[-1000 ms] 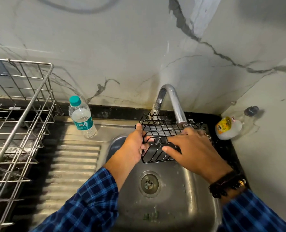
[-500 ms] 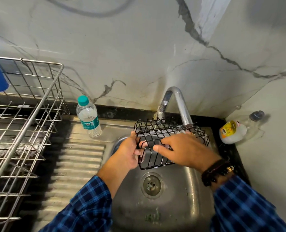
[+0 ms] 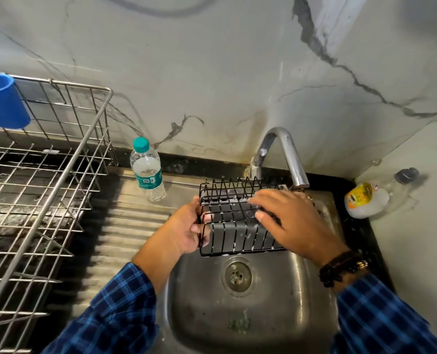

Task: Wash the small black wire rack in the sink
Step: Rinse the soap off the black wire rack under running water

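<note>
The small black wire rack (image 3: pixel 234 235) is held over the steel sink (image 3: pixel 261 315), just under the curved tap (image 3: pixel 282 152). My left hand (image 3: pixel 186 232) grips the rack's left end, fingers curled round the wires. My right hand (image 3: pixel 292 221) lies across the rack's top right part with fingers spread and pressing on the wires. White suds dot the rack's bars. The rack's right end is hidden under my right hand.
A steel wire dish rack (image 3: pixel 41 200) with a blue cup (image 3: pixel 3 103) stands at the left. A water bottle (image 3: pixel 148 171) stands on the ribbed drainboard (image 3: pixel 125 233). A tipped bottle with a yellow label (image 3: pixel 368 200) lies on the right counter. The drain (image 3: pixel 238 275) is below the rack.
The rack has tilted so its dark side faces me, and my right hand has slid over its top. The view has shifted, showing more of the left dish rack and the blue cup.
</note>
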`<state>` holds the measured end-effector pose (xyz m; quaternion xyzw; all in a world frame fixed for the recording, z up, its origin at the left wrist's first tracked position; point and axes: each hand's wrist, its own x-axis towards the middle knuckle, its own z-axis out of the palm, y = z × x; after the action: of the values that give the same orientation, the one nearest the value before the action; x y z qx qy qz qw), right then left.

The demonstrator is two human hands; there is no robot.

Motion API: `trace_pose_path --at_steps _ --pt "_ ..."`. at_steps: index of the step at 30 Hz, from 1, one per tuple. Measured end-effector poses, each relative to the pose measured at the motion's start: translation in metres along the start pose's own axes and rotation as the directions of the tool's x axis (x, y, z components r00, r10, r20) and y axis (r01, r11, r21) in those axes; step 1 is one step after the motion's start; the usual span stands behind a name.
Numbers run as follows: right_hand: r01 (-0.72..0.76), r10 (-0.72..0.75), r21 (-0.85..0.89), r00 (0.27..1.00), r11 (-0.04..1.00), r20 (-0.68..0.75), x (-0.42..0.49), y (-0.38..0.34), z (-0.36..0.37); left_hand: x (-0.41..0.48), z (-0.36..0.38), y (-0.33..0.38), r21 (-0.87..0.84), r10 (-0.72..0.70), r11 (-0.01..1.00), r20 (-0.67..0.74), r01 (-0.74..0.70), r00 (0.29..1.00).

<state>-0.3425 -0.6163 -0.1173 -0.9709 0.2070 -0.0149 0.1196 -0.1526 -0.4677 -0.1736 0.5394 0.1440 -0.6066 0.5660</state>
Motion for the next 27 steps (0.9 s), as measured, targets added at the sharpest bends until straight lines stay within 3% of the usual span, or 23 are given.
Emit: trace_pose_path --at_steps 3,5,9,13,14,16,18,20,24,25,27 --pt "0.027 -0.028 0.029 0.998 0.999 0.049 -0.005 -0.004 0.006 -0.002 -0.006 -0.005 0.02 0.005 1.0 -0.016 -0.005 1.0" --pt "-0.004 0.004 0.048 1.0 0.999 0.002 -0.008 -0.003 0.012 -0.003 -0.008 -0.009 0.022 0.007 1.0 -0.039 -0.006 0.999" --pt "-0.126 0.151 0.138 0.971 0.982 -0.186 -0.012 -0.002 0.025 -0.007 -0.008 -0.014 0.021 0.038 0.999 -0.022 -0.038 0.999" --pt "-0.289 0.34 0.212 0.899 0.934 -0.275 -0.009 -0.007 0.028 -0.009 -0.004 -0.013 0.039 0.08 0.996 0.005 -0.08 0.997" --pt "-0.337 0.357 0.122 0.899 0.934 -0.252 -0.007 -0.008 0.027 -0.009 -0.004 -0.013 0.054 0.087 0.995 0.01 -0.088 0.996" --pt "-0.39 0.386 -0.05 0.92 0.919 -0.072 -0.006 -0.005 0.031 -0.009 -0.005 -0.011 0.078 0.103 0.992 0.004 -0.103 0.995" --pt "-0.398 0.398 -0.032 0.902 0.917 0.166 -0.004 -0.002 0.034 -0.006 -0.008 -0.012 0.079 0.126 0.989 -0.005 -0.125 0.992" --pt "-0.323 0.309 0.003 0.908 0.947 0.282 -0.007 -0.008 0.037 -0.004 -0.008 -0.016 0.079 0.147 0.986 -0.021 -0.145 0.989" --pt "-0.016 -0.002 0.069 0.968 0.998 0.251 -0.01 -0.034 0.042 -0.002 -0.002 -0.03 0.073 0.151 0.986 -0.013 -0.15 0.988" --pt "0.008 -0.019 0.048 0.974 0.999 0.225 -0.008 -0.032 0.042 -0.002 -0.001 -0.031 0.058 0.158 0.986 -0.007 -0.158 0.987" --pt "-0.097 0.099 -0.023 0.983 0.995 0.158 -0.002 -0.013 0.041 -0.001 -0.004 -0.027 0.027 0.178 0.984 0.003 -0.178 0.984"
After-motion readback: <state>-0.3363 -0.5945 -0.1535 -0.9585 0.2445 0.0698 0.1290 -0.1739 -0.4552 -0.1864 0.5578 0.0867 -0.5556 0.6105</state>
